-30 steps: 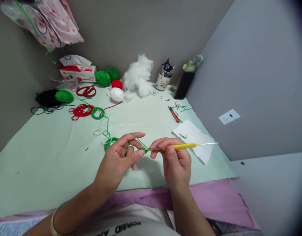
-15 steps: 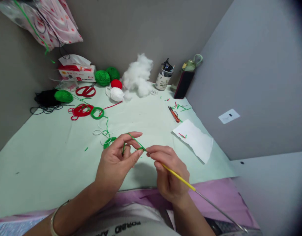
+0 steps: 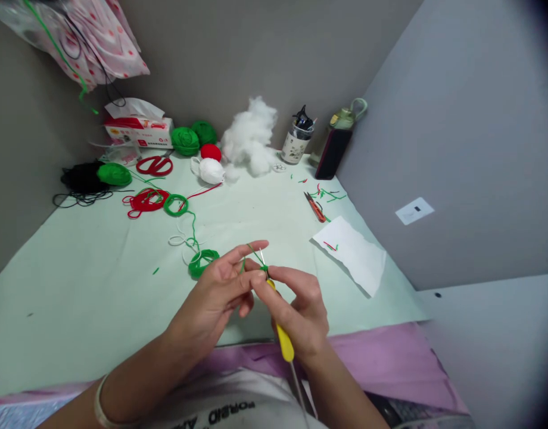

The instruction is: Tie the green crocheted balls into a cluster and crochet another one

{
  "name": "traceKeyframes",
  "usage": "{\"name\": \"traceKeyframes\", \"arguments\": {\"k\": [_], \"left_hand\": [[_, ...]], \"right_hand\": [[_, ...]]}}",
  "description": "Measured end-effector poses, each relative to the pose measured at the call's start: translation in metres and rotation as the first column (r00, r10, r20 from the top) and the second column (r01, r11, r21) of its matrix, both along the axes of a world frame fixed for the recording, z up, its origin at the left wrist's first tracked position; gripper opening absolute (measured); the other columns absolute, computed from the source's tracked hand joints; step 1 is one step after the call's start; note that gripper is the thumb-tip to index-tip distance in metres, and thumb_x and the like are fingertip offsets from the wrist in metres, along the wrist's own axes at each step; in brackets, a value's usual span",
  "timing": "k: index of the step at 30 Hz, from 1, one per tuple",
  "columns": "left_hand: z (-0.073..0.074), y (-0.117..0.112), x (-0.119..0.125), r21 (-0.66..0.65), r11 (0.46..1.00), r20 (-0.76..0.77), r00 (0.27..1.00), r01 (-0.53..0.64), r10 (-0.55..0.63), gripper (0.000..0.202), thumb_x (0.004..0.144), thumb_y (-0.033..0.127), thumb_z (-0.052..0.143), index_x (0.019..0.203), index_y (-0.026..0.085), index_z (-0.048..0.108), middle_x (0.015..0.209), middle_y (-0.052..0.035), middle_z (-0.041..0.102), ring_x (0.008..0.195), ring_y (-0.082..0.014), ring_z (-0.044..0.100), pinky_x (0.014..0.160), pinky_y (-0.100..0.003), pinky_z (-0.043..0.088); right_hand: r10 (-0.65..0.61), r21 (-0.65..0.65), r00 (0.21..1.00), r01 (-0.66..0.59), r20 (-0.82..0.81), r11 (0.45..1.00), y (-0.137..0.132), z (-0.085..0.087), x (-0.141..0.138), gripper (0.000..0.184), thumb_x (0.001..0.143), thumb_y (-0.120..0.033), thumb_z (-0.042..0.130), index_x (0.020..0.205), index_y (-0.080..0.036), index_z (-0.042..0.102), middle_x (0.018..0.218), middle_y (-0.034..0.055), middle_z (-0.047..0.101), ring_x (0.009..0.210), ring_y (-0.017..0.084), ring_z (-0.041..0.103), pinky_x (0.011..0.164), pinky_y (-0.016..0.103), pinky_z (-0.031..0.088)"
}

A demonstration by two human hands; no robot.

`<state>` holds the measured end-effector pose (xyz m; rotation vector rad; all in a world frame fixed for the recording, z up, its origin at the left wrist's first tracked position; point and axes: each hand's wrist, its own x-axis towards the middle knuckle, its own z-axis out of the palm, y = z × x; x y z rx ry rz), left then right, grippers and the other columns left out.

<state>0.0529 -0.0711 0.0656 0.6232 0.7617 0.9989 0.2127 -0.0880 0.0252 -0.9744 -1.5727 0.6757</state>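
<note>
The left hand (image 3: 214, 292) is half closed, thumb and fingertips pinching a small knotted piece of green yarn (image 3: 264, 269), its index finger stretched out beneath a thin green yarn strand (image 3: 255, 253). The right hand (image 3: 303, 310) is curled round a slim metal crochet hook with a yellow grip (image 3: 284, 342), whose upper tip stands up beside the knot. Both hands are above the pale green worktop (image 3: 99, 292), near the middle of its front edge. The knot looks very light, soft and easily pulled out of shape, so a gentle pinch close to the hook suits it; the strand probably slides readily over skin. The hook seems stiff, light and smooth on its metal, best held by the yellow grip. Just beyond the left hand lies a loose green yarn coil (image 3: 196, 269), likely quick to tangle; a torn sheet of white paper (image 3: 352, 256) lies by the right edge, and fluffy white stuffing (image 3: 251, 140) is heaped along the back edge.
</note>
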Motion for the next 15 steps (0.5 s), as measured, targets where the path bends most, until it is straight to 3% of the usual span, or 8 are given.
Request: {"name": "traceKeyframes", "arguments": {"k": [3,4,7,10,12,15], "left_hand": [[0.002,0.003,-0.004,-0.057,0.998,0.059,0.998,0.029,-0.026,0.046,0.081,0.027,0.086,0.124,0.02,0.074,0.075,0.0065,0.054,0.046,0.0017,0.029,0.042,-0.011,0.033],[0.002,0.004,-0.005,-0.044,0.999,0.044,0.999,0.011,-0.009,0.045,0.08,0.025,0.087,0.123,0.02,0.075,0.078,0.0062,0.055,0.046,0.0022,0.029,0.041,-0.011,0.033],[0.001,0.004,-0.008,0.031,0.998,-0.028,0.999,-0.045,0.046,0.04,0.079,0.025,0.088,0.117,0.021,0.078,0.082,0.0041,0.057,0.051,0.0001,0.037,0.041,-0.011,0.035],[-0.002,0.002,-0.006,0.096,0.994,-0.069,0.996,-0.058,0.065,0.038,0.078,0.027,0.088,0.114,0.024,0.079,0.085,0.0031,0.059,0.053,-0.0016,0.043,0.04,-0.012,0.036],[-0.005,0.0,-0.003,0.121,0.992,-0.085,0.996,-0.026,0.036,0.038,0.079,0.029,0.088,0.115,0.026,0.079,0.086,0.003,0.061,0.051,-0.0009,0.044,0.042,-0.013,0.038],[-0.007,-0.001,0.001,0.143,0.99,-0.113,0.993,-0.016,0.033,0.037,0.08,0.031,0.087,0.116,0.026,0.078,0.086,0.0027,0.064,0.05,-0.0006,0.049,0.047,-0.014,0.042]], "right_hand": [[-0.027,0.212,0.998,0.014,0.058,0.977,0.0,0.007,0.002,0.037,0.094,-0.012,0.066,0.122,-0.034,0.075,0.111,0.0059,0.076,0.101,0.023,0.073,0.085,0.04,0.064],[-0.041,0.225,0.999,0.035,0.022,0.974,-0.001,0.011,0.003,0.035,0.097,-0.01,0.062,0.121,-0.031,0.075,0.108,0.0062,0.076,0.098,0.022,0.073,0.083,0.038,0.063],[-0.023,0.113,0.976,0.048,-0.218,0.992,0.001,0.02,0.003,0.025,0.102,-0.014,0.055,0.11,-0.025,0.077,0.093,0.0045,0.073,0.081,0.017,0.069,0.073,0.033,0.059],[0.061,-0.036,0.908,-0.083,-0.414,0.996,0.006,0.023,0.0,0.021,0.104,-0.021,0.056,0.102,-0.024,0.078,0.091,0.0036,0.071,0.073,0.014,0.067,0.067,0.03,0.058],[0.098,-0.038,0.907,-0.124,-0.41,0.992,0.008,0.022,-0.003,0.021,0.103,-0.02,0.058,0.102,-0.024,0.078,0.096,0.0044,0.073,0.08,0.015,0.07,0.069,0.03,0.059],[0.045,0.06,0.965,-0.03,-0.259,0.998,0.007,0.018,-0.006,0.026,0.101,-0.012,0.057,0.109,-0.027,0.078,0.1,0.0044,0.076,0.09,0.017,0.071,0.073,0.029,0.06]]}}
